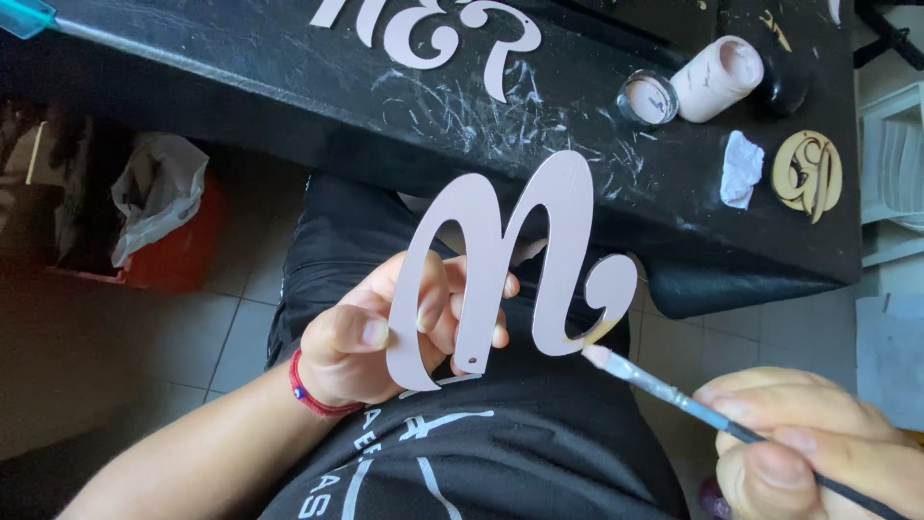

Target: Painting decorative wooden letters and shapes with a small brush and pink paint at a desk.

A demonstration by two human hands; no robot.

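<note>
Curving smooth pink cutout letter, bristled paintbrush touching.

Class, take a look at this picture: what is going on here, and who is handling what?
A person is painting a flat cut-out letter pale pink. The left hand holds the letter up over their lap, fingers behind it and thumb in front. The right hand holds a thin paintbrush with its tip at the letter's lower right curl, where a small unpainted patch shows. On the black worktable behind lie more pink cut-out pieces, an open paint bottle on its side, its cap and a round wooden ornament.
</note>
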